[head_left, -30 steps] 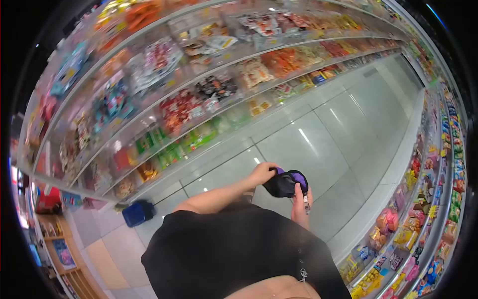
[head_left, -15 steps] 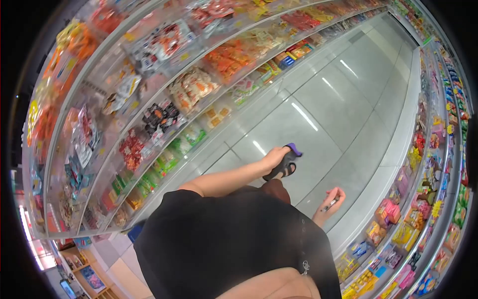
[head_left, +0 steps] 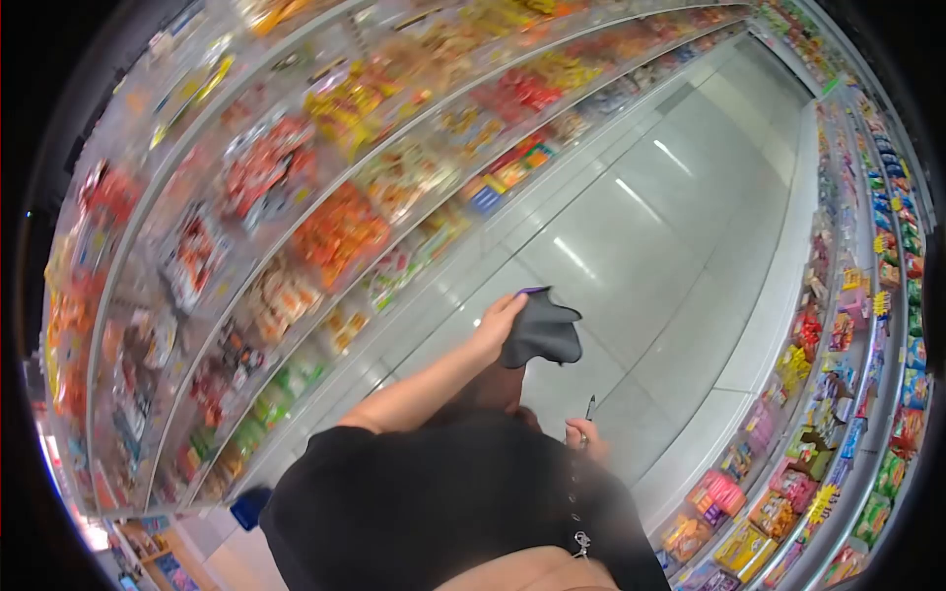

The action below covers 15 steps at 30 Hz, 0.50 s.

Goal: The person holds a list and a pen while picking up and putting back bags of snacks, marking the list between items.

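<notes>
A limp dark grey cloth (head_left: 545, 332) with a purple edge hangs from my left hand (head_left: 501, 323), its fingers closed on the top near that edge. The cloth spreads out over the floor in this view and covers part of my leg. Closer to my body on the right, my right hand (head_left: 589, 443) has its fingers curled around a pen (head_left: 591, 406), which points upward. Both hands are over the aisle, apart from the shelves.
Tiered shelves (head_left: 271, 264) with clear bins of packaged snacks curve along my left. More shelves of bright packets (head_left: 746, 550) line the right. Between them runs a shiny tiled floor (head_left: 680, 266). A wooden rack (head_left: 163, 557) stands at the lower left.
The shelves and floor have shifted down and left in view. The cloth has swung out wider and hides the sandalled foot seen before. My right hand has moved left, its pen now upright.
</notes>
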Tool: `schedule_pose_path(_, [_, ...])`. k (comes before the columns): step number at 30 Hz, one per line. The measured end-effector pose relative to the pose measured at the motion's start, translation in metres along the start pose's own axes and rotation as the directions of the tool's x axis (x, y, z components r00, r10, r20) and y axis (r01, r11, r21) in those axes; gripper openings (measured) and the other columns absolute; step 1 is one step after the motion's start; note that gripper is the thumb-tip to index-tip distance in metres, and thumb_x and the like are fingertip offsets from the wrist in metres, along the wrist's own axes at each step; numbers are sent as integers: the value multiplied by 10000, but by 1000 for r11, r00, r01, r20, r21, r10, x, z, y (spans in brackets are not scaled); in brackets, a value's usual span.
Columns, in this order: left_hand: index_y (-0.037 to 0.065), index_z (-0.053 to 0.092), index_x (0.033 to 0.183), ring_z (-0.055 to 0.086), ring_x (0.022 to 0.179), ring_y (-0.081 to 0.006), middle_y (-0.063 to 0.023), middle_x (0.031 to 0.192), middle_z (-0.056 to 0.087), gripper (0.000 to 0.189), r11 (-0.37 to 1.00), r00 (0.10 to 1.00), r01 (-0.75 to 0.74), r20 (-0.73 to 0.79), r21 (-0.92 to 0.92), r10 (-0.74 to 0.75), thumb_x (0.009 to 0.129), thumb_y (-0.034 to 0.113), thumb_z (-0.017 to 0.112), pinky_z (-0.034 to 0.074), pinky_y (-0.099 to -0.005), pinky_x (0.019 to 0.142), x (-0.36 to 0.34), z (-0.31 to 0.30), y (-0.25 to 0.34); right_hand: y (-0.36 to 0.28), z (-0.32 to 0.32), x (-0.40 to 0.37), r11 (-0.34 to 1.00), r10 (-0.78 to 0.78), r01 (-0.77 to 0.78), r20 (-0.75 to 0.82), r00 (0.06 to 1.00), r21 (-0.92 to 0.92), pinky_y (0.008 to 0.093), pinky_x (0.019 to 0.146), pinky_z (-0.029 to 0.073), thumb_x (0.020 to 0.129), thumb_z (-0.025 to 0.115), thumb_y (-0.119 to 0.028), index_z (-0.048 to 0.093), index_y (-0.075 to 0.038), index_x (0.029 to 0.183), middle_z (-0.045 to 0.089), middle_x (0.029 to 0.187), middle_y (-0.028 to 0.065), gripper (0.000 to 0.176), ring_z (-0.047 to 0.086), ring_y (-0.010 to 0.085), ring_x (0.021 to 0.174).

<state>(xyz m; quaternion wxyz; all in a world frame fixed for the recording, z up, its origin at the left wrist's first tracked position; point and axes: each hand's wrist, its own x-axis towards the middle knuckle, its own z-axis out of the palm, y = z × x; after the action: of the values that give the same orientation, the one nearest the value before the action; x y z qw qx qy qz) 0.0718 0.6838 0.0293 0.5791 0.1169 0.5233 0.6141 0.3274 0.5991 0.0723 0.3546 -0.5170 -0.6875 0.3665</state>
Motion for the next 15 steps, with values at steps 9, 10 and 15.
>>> schedule_pose_path(9, [80, 574, 753, 458, 569, -83, 4, 637, 490, 396, 956, 992, -3, 120, 293, -34, 931, 423, 483, 347, -232, 508, 186, 129, 80, 10, -20, 328, 984, -178, 172, -218, 960, -46, 242, 681, 413, 862, 641, -173, 637, -67, 1110, 544, 928, 67, 270, 486, 135, 754])
schedule_pose_path(10, [62, 583, 806, 460, 598, -80, 9, 658, 494, 381, 943, 972, -47, 233, 330, -33, 936, 405, 482, 363, -235, 537, 204, 145, 83, 11, -21, 353, 967, -253, 247, -238, 938, -57, 252, 709, 419, 860, 641, -174, 630, -68, 1133, 532, 959, 75, 294, 497, 152, 798])
schedule_pose_path(15, [14, 581, 985, 483, 707, -77, 23, 738, 512, 316, 784, 679, -458, 734, 420, 3, 955, 310, 478, 418, -252, 647, 275, 246, 144, 1, -27, 471, 952, -287, 304, -242, 927, 37, 277, 748, 440, 809, 707, -232, 527, -52, 1261, 538, 990, 84, 518, 530, 177, 863])
